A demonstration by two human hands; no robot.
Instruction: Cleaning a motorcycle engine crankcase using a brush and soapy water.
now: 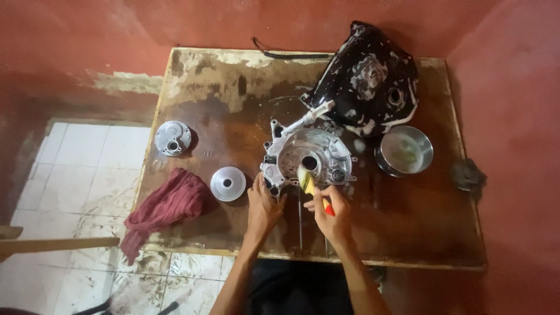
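- Left hand (263, 205) resting on the near left edge of a silver cast-metal engine casing (307, 154), fingers curled against its rim and steadying it.
- Right hand (332, 211) closed around the red-and-yellow handle of a small paintbrush (308, 182), fingers wrapped tight, pale bristles pressed against the casing's lower inner face, just below its dark central hole.
- Casing lying flat near the middle of a worn, wet brown wooden table (233, 99), open side up, soapy film over it.
- Behind and to the right of the casing, touching or almost touching it, a glossy black fuel tank (368, 79) streaked with white suds.
- Right of the casing, a round steel bowl (406, 151) holding greenish liquid; gap between the two small.
- Left of the casing, near the left hand, a round silver cone-shaped metal part (228, 184) with a centre hole.
- Farther left, a round grey metal cover (172, 138) lying flat, well apart from the hands.
- Crumpled dark red cloth (169, 205) draped over the near left edge of the table.
- Dark grey scrubbing pad (467, 175) at the far right edge.
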